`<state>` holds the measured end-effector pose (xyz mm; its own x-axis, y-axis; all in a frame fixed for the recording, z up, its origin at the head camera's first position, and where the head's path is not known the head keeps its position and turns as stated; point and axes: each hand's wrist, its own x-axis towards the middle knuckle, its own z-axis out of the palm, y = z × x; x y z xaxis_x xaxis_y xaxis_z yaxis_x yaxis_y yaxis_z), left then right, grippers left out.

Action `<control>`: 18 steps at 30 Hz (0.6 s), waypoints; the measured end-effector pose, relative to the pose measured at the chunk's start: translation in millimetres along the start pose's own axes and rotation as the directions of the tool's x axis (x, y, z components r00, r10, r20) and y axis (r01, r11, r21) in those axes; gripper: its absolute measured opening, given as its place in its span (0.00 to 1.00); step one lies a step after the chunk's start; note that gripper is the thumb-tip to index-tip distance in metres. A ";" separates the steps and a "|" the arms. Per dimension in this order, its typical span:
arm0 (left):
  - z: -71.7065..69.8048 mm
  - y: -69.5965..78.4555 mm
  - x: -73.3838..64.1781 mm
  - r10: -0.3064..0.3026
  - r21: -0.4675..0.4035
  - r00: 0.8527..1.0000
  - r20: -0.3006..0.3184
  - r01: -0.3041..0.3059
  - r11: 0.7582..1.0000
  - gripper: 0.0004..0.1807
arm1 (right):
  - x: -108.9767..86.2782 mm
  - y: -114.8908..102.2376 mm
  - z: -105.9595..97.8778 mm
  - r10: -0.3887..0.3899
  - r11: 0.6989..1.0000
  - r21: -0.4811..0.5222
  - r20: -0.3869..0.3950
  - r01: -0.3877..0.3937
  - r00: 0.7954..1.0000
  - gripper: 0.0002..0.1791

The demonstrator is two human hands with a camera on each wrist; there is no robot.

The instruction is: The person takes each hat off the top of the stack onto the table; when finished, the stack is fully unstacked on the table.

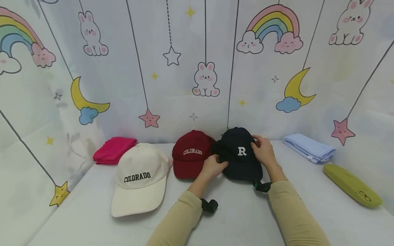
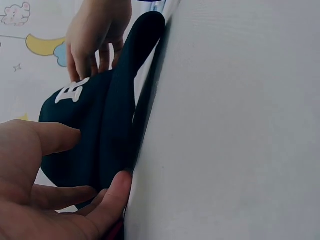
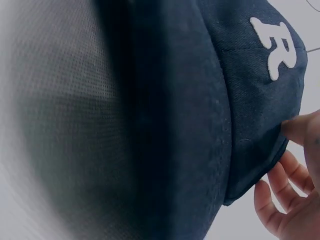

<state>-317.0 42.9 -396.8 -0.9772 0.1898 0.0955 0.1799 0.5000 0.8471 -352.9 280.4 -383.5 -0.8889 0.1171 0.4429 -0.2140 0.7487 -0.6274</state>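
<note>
A navy baseball cap [image 1: 237, 140] with a white letter R stands on the table near the back curtain, its brim toward me. My left hand [image 1: 213, 166] holds its left side; in the left wrist view the thumb [image 2: 62, 137] lies over the front and the other fingers reach round the lower edge. On the opposite side my right hand [image 1: 265, 152] pinches the crown's edge, thumb on the front panel and fingers behind, as the right wrist view shows. Just left of the navy cap sits a dark red cap [image 1: 189, 167] lettered COLORADO, partly behind my left hand.
Farther left stands a cream COLORADO cap [image 1: 138, 198], with a folded bright pink cloth [image 1: 112, 150] behind it. At the right lie a folded light blue cloth [image 1: 307, 147] and a yellow-green glasses case [image 1: 351, 184]. A patterned curtain [image 1: 172, 92] rises behind the white table [image 1: 240, 218].
</note>
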 end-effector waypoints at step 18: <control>-9.3 4.1 -4.8 -0.049 -0.064 0.999 0.006 0.049 0.997 0.32 | -2.3 -3.7 -3.2 0.018 0.999 0.028 0.041 -0.019 0.999 0.32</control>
<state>-312.7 36.2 -388.9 -0.9841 0.1704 0.0508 0.1241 0.4538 0.8824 -348.7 279.5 -380.2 -0.9083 0.1041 0.4051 -0.2080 0.7278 -0.6534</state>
